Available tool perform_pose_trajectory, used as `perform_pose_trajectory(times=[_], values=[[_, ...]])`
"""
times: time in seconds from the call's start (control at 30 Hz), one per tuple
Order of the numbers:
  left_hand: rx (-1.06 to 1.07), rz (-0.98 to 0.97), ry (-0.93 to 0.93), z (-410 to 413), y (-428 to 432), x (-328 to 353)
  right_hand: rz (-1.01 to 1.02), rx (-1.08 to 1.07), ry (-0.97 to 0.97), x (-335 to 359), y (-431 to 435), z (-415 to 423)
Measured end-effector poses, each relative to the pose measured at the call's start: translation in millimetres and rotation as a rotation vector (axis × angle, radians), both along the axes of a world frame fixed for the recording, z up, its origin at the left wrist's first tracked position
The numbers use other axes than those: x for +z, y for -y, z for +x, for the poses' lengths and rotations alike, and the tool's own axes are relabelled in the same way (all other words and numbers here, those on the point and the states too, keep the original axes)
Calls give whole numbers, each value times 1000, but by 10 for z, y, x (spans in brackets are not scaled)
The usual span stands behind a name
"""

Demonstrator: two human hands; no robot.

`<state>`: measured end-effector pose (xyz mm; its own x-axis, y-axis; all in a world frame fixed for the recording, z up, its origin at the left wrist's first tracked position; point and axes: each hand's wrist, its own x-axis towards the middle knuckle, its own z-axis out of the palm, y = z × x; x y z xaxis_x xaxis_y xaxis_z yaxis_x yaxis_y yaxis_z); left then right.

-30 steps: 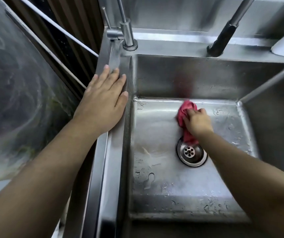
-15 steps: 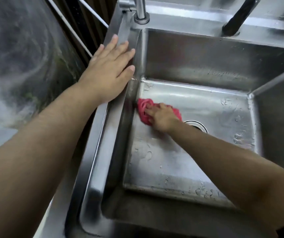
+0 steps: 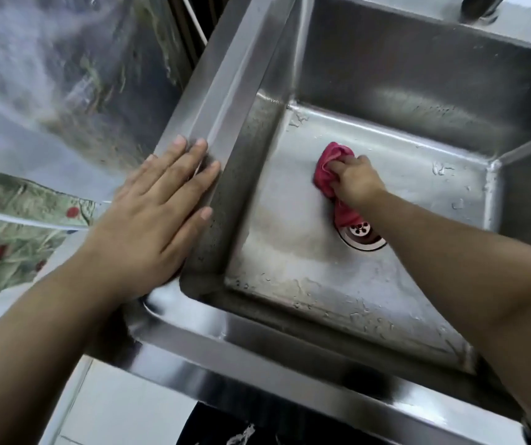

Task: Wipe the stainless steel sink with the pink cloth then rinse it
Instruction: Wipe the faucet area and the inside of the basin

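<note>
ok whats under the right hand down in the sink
The pink cloth, bunched in the right hand on the sink floor, its tail reaching the drain. The steel beneath the cloth is hidden.

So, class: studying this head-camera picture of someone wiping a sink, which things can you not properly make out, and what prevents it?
- Drain: partly covered by the pink cloth and the right forearm.
- Cloth: its middle is hidden inside the right hand.
- Tap: cut off by the top edge, so whether water runs is unknown.
- Sink rim under the left hand: hidden.
- Left surroundings: blurred.
</note>
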<state>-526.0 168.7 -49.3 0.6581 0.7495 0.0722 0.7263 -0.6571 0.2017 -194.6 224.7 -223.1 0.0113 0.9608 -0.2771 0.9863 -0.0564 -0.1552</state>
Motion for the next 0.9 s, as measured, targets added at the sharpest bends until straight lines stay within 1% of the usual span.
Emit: perform_pose_trajectory(times=[0.03,0.07,0.13,0.2,0.3,0.37,0.4,0.53,0.63,0.7,0.8,0.9], values=[[5,-3,-6,-6,26,-9,-2,20,-8,7,-21,-165],[16,-11,-11,-10,42,-13,4,86,-37,6,7,-380],[34,-21,-8,-13,47,-16,9,267,-138,-50,235,-822],[47,-32,-1,-13,47,-20,-35,439,-198,-89,553,-1125],[57,-26,5,-17,47,-26,-47,673,-274,-72,874,-1238],[53,-16,6,-18,52,-35,-103,815,-319,-50,1020,-1153],[52,-15,10,-14,53,-38,-135,854,-330,-31,1095,-1055],[48,-10,23,-16,59,-45,-215,894,-400,77,1453,-294],[44,9,32,-13,59,-59,-178,890,-424,159,1694,96],[58,17,31,-12,64,-70,-118,925,-401,111,1691,-3],[58,17,15,-6,66,-75,-63,974,-348,41,1367,-531],[51,12,6,-7,62,-76,-78,877,-274,36,1061,-976]])
